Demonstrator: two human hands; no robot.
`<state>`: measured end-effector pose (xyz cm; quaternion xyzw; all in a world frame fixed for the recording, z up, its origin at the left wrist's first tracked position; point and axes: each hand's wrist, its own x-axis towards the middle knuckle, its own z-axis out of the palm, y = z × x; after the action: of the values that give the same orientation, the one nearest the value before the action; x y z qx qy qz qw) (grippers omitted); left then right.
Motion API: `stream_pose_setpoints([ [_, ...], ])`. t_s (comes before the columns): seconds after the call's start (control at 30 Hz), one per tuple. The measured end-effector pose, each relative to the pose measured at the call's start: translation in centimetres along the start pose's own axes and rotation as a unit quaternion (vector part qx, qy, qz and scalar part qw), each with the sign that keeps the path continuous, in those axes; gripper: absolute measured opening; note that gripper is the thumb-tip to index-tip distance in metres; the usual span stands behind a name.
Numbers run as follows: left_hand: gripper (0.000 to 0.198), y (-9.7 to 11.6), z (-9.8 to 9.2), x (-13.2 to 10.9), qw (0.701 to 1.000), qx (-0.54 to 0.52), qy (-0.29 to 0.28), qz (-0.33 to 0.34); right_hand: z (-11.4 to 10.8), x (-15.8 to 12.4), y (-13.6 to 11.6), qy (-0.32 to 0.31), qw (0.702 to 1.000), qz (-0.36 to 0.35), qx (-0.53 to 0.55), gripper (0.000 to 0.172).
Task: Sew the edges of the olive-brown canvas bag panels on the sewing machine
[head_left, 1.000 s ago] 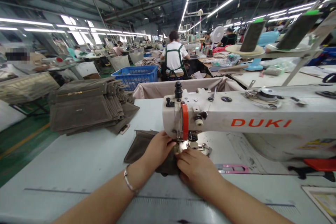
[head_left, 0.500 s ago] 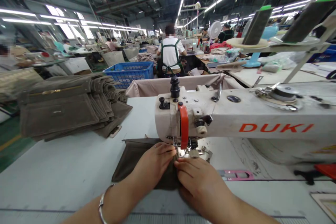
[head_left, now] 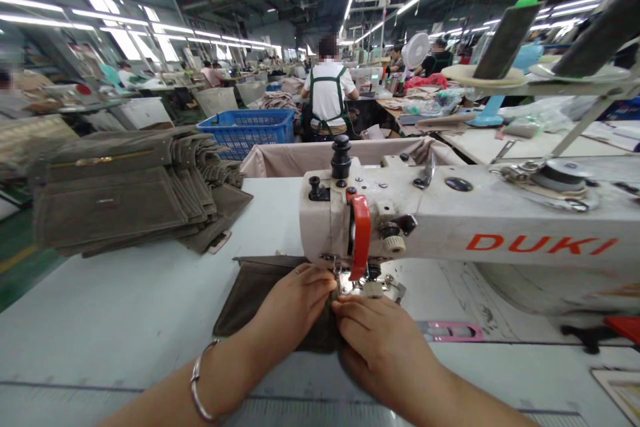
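A dark brown fabric piece (head_left: 250,297) lies flat on the white table under the head of a white DUKI sewing machine (head_left: 450,227). My left hand (head_left: 293,307) rests on top of the fabric, fingers pressed together and pointing at the presser foot (head_left: 363,287). My right hand (head_left: 383,343) sits just to the right, its fingertips pinching the fabric's edge right in front of the needle. Both hands touch each other near the foot. A silver bangle (head_left: 197,387) circles my left wrist.
A tall stack of similar brown fabric pieces (head_left: 120,193) stands at the table's left rear. A pink tool (head_left: 453,331) lies right of the needle plate. Behind the table hang a beige cloth bin (head_left: 300,157) and a blue basket (head_left: 247,127); a person in an apron sits further back.
The camera moved closer and a little lower. Both hands stay on the fabric at the presser foot, shifting only slightly.
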<state>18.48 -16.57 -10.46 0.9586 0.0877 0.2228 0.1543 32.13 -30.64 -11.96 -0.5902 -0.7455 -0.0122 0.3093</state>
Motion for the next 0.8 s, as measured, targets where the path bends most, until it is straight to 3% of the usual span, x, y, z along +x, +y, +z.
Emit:
stream_pose_setpoints([
  [0.07, 0.019, 0.2, -0.3, 0.0, 1.000, -0.003, -0.011, -0.002, -1.0, 0.2, -0.1, -0.028, 0.999, 0.014, 0.023, 0.023],
  [0.17, 0.025, 0.6, -1.3, -0.6, 0.998, 0.001, -0.061, -0.009, -4.4, 0.3, -0.1, -0.111, 0.992, 0.035, 0.057, 0.034],
  [0.23, 0.050, 1.0, -2.1, -1.3, 0.994, 0.010, -0.111, -0.011, -7.0, 0.1, 0.3, -0.182, 0.980, 0.055, 0.061, 0.057],
  [0.3, 0.070, 1.5, -2.6, -2.3, 0.990, 0.020, -0.142, -0.002, -8.4, -0.3, 1.2, -0.199, 0.975, 0.087, 0.040, 0.065],
  [0.37, 0.057, 2.1, -2.6, -3.1, 0.990, 0.024, -0.136, 0.014, -8.2, -0.5, 2.3, -0.181, 0.975, 0.128, 0.016, 0.049],
  [0.43, 0.039, 2.7, -2.4, -3.6, 0.993, 0.022, -0.109, 0.031, -6.6, -0.3, 3.3, -0.129, 0.979, 0.159, -0.016, 0.026],
  [0.53, 0.039, 3.3, -1.9, -3.5, 0.995, 0.039, -0.081, 0.045, -3.8, 0.2, 3.7, -0.051, 0.982, 0.172, -0.065, 0.011],
  [0.6, 0.037, 3.4, -2.0, -3.2, 0.993, 0.069, -0.075, 0.062, -3.0, 0.3, 3.1, -0.026, 0.989, 0.131, -0.061, 0.004],
  [0.73, 0.031, 2.9, -2.5, -2.5, 0.994, 0.080, -0.009, 0.070, -3.6, -0.3, 0.8, -0.052, 0.996, -0.042, 0.058, 0.021],
  [0.8, 0.031, 2.8, -2.7, -2.3, 0.995, 0.062, 0.011, 0.078, -3.9, -0.5, 0.0, -0.072, 0.990, -0.070, 0.095, 0.021],
])
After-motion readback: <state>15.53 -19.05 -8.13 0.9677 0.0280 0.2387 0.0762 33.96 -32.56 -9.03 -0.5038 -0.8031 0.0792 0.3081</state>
